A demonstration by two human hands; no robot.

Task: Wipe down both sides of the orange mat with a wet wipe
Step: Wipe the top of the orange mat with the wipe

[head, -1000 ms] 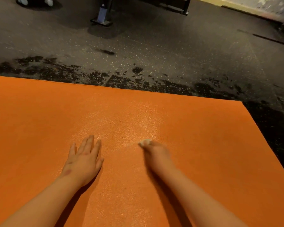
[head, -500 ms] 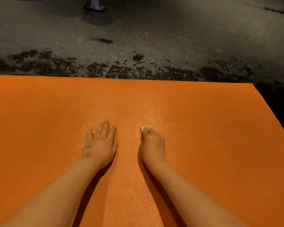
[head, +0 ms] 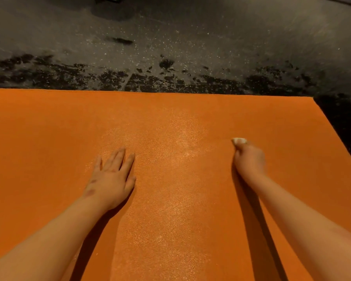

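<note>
Orange mat [head: 49, 138] under flat left hand [head: 111, 179], fingers [head: 118, 157] straight; right hand [head: 249, 161] with fingers seemingly curled round white wipe [head: 239, 140].

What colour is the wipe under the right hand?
White; the wet wipe peeks out from the right hand, head view.

wet wipe [head: 239, 140]: mostly under right hand [head: 249, 161]; orange mat [head: 49, 128]: cropped left, bottom

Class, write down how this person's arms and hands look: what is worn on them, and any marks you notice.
The left forearm and right forearm are bare: no sleeves, gloves, watch or bracelet show. The left hand carries no rings and has a few dark blotches on its back near the wrist. The right hand shows no marks.
</note>
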